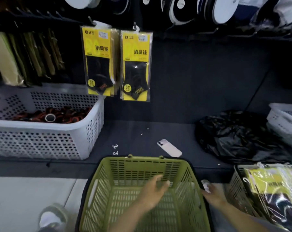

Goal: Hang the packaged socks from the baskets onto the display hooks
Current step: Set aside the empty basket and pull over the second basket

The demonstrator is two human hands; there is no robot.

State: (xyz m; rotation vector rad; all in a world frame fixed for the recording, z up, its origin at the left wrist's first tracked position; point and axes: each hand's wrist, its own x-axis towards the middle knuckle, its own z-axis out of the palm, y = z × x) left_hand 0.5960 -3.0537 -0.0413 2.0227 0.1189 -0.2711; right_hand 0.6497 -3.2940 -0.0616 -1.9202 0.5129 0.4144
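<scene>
While searching the empty green basket (100,190), spreads left hand (153,192) fingers (158,177), holding nothing. Likely steadies its three o'clock rim with right hand (212,195); grip untellable.

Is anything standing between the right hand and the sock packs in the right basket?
Only that basket's mesh wall stands between the right hand and the sock packs; from above, nothing visible blocks them.

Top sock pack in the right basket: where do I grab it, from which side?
Pinch the sock pack by its yellow header, just below the white hook, coming from above. It lies face up on the stack, hook end toward the shelf.
</scene>
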